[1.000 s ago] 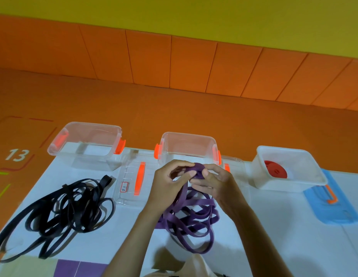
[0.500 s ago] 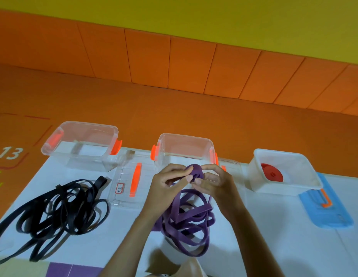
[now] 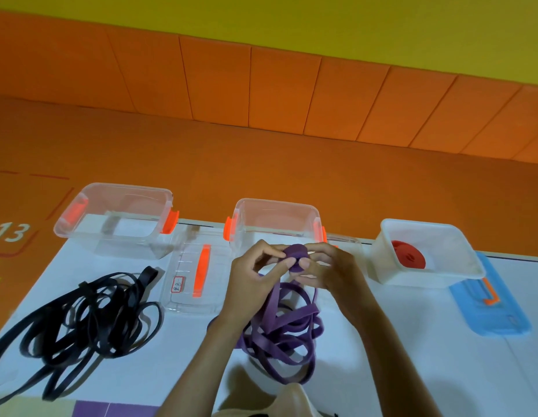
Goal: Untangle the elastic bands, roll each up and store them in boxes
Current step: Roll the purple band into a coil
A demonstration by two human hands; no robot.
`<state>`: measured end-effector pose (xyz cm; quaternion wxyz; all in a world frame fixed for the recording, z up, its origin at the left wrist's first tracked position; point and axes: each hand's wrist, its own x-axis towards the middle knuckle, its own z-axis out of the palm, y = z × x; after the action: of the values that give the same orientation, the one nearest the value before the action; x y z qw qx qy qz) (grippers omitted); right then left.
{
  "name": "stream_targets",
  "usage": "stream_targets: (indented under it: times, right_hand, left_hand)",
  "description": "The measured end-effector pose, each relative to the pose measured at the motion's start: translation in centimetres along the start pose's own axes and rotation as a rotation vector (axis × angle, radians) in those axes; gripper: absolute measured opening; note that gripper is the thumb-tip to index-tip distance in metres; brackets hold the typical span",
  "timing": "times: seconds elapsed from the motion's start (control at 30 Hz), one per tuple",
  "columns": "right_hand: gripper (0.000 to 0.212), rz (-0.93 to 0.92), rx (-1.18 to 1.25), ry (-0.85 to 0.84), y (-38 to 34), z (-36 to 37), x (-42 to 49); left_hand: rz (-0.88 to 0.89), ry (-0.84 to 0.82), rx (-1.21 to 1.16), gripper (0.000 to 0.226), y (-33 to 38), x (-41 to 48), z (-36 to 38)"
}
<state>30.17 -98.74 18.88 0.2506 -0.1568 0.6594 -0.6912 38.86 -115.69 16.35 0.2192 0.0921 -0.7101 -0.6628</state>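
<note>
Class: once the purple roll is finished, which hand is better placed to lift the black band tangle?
Probably the left hand: the tangled black elastic band lies on its side, while the right hand would have to cross over.

two bare forearms rise from the bottom edge, sleeveless as far as the view shows. the left hand [image 3: 255, 278] and right hand [image 3: 330, 269] carry no rings, watch or gloves. the nails are short and unpainted. a fold of pale cream clothing [image 3: 291, 400] shows low between the arms.
</note>
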Motion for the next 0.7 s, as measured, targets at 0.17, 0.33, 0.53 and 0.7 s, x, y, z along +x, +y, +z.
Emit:
stream_targets:
  times: [0.17,0.33,0.53,0.7]
  right_hand:
    - [0.030,-0.036,0.190,-0.024,0.8,-0.7,-0.3]
    - [0.029,-0.010,-0.074,-0.082,1.0,-2.1,-0.1]
    - [0.032,-0.003,0.052,-0.008,0.2,-2.0,0.1]
    - [0.030,0.001,0.292,-0.016,0.9,-1.1,-0.1]
  left_hand:
    - [-0.050,-0.073,-0.129,0.030,0.5,0.6,0.0]
    - [-0.002,-0.141,0.014,0.034,1.1,0.8,-0.4]
    - [0.020,-0.077,0.034,0.025,1.1,0.8,0.7]
    - [-0.030,0.053,-0.121,0.026,1.4,0.4,1.3]
